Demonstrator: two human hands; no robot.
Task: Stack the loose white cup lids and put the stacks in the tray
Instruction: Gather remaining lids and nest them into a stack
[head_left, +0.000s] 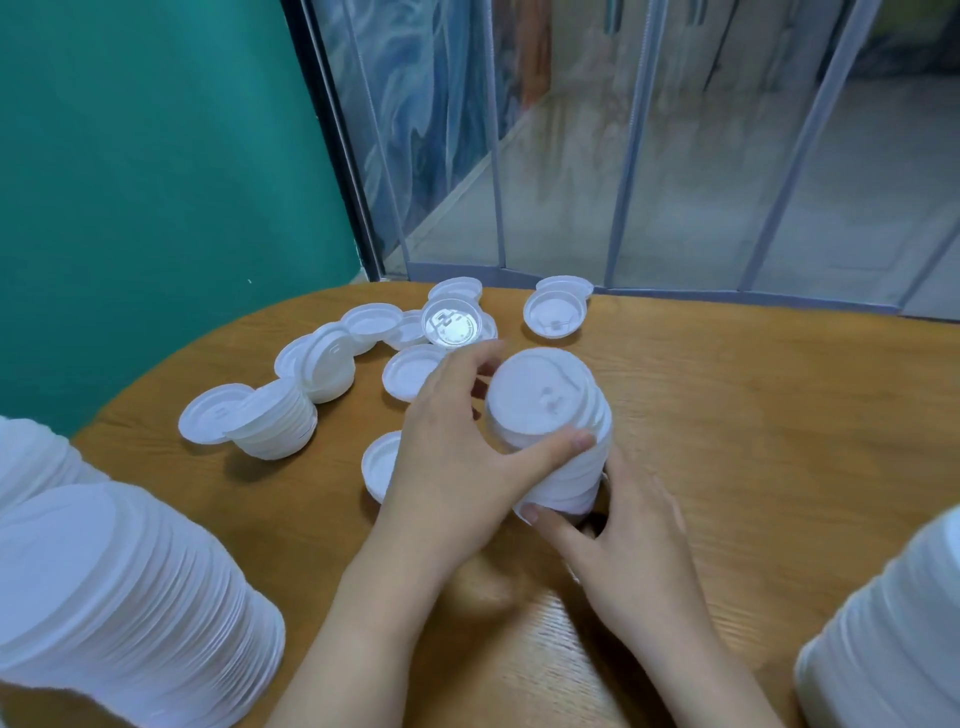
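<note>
Hands: both on one short stack of white lids (550, 431) near the table's middle
Left hand (457, 467): fingers curled round the stack's left side, thumb laid across its near face below the top lid, fingertips reaching behind it
Right hand (628, 525): at the stack's base on the right, thumb pressed against the lowest lids, remaining fingers curled under and behind; how far they wrap cannot be told
Held stack: tilted, top leaning toward the camera, the uppermost lid showing its flat face with a small raised tab
Table (753, 415): round-edged, wood-grain, tan
Loose lids (415, 371): scattered across the far left part of the table, some face up, some rim up, several overlapping; one lies partly hidden under the left hand
Clear lid (451, 322): transparent, resting on top of the white ones at the far side
Small stack (278, 423): leaning, left of the hands, with a single lid just beside it
Second small stack (324, 371): behind the first, also leaning
Lid pair (555, 312): rim up, at the far edge, apart from the cluster
Tall stack (119, 587): lower left, very near the camera, blurred
Tall stack, right (898, 629): lower right corner, cut by the frame
Tray: not visible
Backdrop: teal wall (156, 156) to the left, translucent strip curtain (675, 156) behind the table
</note>
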